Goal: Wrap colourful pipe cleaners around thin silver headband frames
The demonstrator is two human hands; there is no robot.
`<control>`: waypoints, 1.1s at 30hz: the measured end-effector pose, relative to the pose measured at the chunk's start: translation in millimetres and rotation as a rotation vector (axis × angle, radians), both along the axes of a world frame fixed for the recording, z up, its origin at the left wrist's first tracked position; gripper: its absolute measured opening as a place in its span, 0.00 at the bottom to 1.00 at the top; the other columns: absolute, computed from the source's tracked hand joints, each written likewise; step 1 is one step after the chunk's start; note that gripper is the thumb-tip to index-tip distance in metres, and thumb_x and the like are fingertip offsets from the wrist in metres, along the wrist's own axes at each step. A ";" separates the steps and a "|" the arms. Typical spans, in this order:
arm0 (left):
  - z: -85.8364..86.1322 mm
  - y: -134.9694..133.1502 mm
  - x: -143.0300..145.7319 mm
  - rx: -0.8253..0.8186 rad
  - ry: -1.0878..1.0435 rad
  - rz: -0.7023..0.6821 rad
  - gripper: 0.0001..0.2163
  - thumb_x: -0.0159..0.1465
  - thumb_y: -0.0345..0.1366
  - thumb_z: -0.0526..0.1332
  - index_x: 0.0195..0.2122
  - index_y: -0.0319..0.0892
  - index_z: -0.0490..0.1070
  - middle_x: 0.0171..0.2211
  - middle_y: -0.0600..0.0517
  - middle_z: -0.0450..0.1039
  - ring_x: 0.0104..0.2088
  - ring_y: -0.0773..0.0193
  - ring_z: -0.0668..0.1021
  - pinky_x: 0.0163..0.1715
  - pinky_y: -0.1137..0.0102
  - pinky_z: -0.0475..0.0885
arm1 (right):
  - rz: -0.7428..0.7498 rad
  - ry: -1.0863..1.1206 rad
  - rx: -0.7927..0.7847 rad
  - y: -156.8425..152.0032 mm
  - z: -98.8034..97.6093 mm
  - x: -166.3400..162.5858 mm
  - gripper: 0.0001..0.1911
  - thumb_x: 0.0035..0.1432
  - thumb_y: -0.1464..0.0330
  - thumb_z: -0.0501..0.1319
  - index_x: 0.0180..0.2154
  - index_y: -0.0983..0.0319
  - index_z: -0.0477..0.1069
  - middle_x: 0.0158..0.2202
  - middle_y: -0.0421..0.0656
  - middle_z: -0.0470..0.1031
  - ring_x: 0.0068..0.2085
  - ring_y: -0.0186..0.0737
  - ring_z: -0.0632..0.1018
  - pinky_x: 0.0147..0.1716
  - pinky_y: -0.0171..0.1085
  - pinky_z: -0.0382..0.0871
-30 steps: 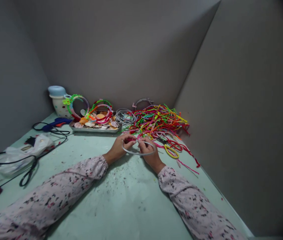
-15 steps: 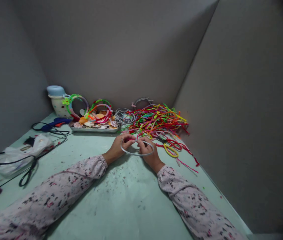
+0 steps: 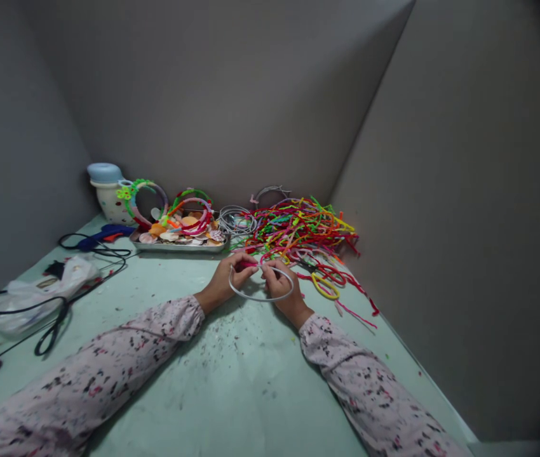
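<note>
Between my hands is a thin grey wire ring, its near side bowing toward me. My left hand pinches the ring's far side, where a bit of pink pipe cleaner shows at the fingers. Close beside it, my right hand is closed on the same ring, thumb and forefinger together near the pink piece. The fingertips nearly meet, and they hide how the pink piece sits on the wire. Just beyond my right hand lies a heap of coloured pipe cleaners.
Scissors with yellow and red handles lie right of my hands. Behind stand a metal tray of shells with decorated hoops, a wire coil and a blue-lidded cup. A plastic bag and black cable lie left.
Both hands stay in nearly the same place, still on the ring. The ring's near side has dipped slightly toward me, and a little more pink shows at the left fingers.
</note>
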State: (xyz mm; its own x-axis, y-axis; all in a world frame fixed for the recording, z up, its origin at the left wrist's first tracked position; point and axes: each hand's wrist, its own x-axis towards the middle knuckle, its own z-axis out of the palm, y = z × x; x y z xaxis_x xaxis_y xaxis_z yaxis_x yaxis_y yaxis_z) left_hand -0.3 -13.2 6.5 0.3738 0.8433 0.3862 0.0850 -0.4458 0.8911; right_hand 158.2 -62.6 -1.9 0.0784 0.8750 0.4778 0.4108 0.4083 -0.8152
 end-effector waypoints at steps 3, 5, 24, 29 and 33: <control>-0.9 0.9 -0.5 0.022 0.012 0.008 0.12 0.57 0.42 0.64 0.36 0.38 0.73 0.31 0.49 0.75 0.32 0.64 0.76 0.32 0.71 0.70 | 0.002 0.002 -0.015 -0.3 0.3 0.0 0.12 0.62 0.60 0.54 0.31 0.60 0.68 0.25 0.38 0.70 0.25 0.35 0.71 0.25 0.33 0.64; -0.7 0.6 -1.0 0.036 0.021 0.008 0.11 0.57 0.42 0.64 0.36 0.38 0.73 0.32 0.49 0.75 0.33 0.64 0.76 0.33 0.71 0.70 | 0.001 0.003 -0.020 -0.2 0.2 0.0 0.12 0.62 0.60 0.54 0.32 0.60 0.68 0.25 0.38 0.70 0.25 0.35 0.71 0.25 0.33 0.64; 2.2 -0.1 -4.2 0.022 0.114 -0.027 0.11 0.59 0.41 0.61 0.34 0.38 0.72 0.27 0.53 0.71 0.27 0.67 0.70 0.28 0.73 0.64 | -0.023 -0.056 0.053 -0.5 2.2 -1.0 0.11 0.61 0.62 0.54 0.30 0.60 0.69 0.23 0.38 0.69 0.26 0.36 0.70 0.28 0.34 0.63; 1.0 -0.5 -3.4 -0.060 0.052 -0.069 0.13 0.58 0.43 0.62 0.36 0.38 0.70 0.26 0.54 0.69 0.24 0.69 0.69 0.24 0.74 0.62 | -0.012 -0.040 0.031 0.4 2.4 -0.8 0.12 0.61 0.61 0.55 0.30 0.60 0.69 0.23 0.38 0.68 0.26 0.36 0.70 0.27 0.34 0.63; 0.6 -0.7 -3.1 -0.092 0.007 -0.073 0.15 0.58 0.45 0.62 0.38 0.38 0.70 0.26 0.54 0.68 0.23 0.70 0.69 0.23 0.75 0.63 | -0.003 -0.017 0.009 1.4 0.6 -0.4 0.12 0.61 0.60 0.54 0.31 0.60 0.69 0.23 0.38 0.69 0.25 0.36 0.69 0.26 0.34 0.63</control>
